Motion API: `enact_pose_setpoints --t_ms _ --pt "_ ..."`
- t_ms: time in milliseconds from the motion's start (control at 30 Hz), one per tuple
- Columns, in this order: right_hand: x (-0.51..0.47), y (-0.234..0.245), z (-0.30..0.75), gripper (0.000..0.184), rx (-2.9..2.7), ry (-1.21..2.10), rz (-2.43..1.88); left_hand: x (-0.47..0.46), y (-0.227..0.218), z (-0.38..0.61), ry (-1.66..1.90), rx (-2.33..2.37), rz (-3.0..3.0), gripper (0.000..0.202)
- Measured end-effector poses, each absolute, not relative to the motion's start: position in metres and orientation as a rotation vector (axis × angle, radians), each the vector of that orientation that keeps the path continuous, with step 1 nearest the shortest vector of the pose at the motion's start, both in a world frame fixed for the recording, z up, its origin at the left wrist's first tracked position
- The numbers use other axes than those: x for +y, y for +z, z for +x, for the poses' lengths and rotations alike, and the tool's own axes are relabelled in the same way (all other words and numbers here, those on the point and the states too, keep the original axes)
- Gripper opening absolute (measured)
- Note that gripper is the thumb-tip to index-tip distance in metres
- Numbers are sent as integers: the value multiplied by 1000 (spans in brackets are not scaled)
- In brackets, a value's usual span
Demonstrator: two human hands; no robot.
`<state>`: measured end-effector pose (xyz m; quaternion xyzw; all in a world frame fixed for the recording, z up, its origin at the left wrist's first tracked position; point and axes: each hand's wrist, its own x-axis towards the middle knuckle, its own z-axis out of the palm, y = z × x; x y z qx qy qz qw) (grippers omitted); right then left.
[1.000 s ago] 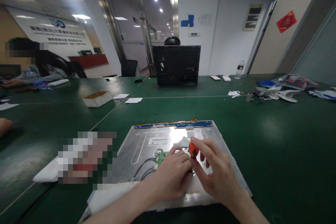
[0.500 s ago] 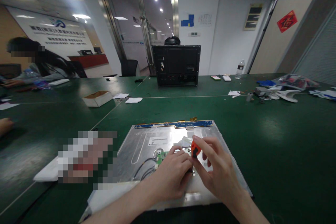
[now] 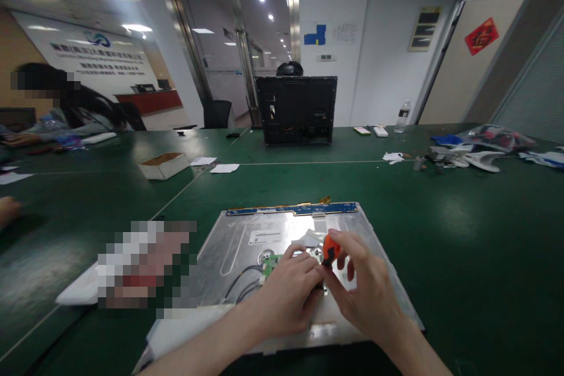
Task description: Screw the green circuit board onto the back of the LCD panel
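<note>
Gripping orange tool (image 3: pixel 331 250), tip seemingly hidden.

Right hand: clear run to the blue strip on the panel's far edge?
Likely yes: the right side of the metal panel looks bare between the right hand and blue strip, though that hand pinches an orange handle.

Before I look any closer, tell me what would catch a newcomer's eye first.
The bright orange-and-black handle pinched in the right hand stands out first, above the silvery metal panel nearest the camera. Next comes the black casing upright across the green table, then the red diamond-shaped decoration on the pale door at upper right.
</note>
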<state>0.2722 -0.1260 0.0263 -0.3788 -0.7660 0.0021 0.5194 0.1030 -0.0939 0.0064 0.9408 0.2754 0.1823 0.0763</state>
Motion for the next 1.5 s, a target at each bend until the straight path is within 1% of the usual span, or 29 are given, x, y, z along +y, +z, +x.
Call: enact_pose_setpoints --t_ms 133,367,533,667,767,967,1067,1133,1233,1367,1500 --pt "-125 27 273 47 -1828 -25 -943 -94 5 103 557 816 2822 14" --pt "-128 29 272 58 -1894 24 -938 -94 8 104 565 807 2810 13" --pt "-127 28 272 54 -1843 22 -915 -94 10 104 550 793 2801 16" --pt "-126 27 272 51 -1847 -2 -908 -94 6 103 545 818 2820 11" --pt "-125 27 273 50 -1841 -18 -932 -94 4 103 550 836 2822 12" --pt "-127 29 272 56 -1896 10 -961 -95 7 104 568 823 2819 11" --pt "-129 28 272 58 -1878 23 -945 -94 8 104 549 814 2815 15" --pt "-129 27 272 57 -1855 24 -933 -94 9 104 552 800 2816 16" --pt "-127 25 273 54 -1847 16 -920 -94 8 104 560 807 2827 11" --pt "-125 25 273 52 -1846 -6 -918 -95 8 103 565 817 2825 12" --pt "-125 29 273 54 -1876 -22 -957 -95 8 103 556 824 2830 11"
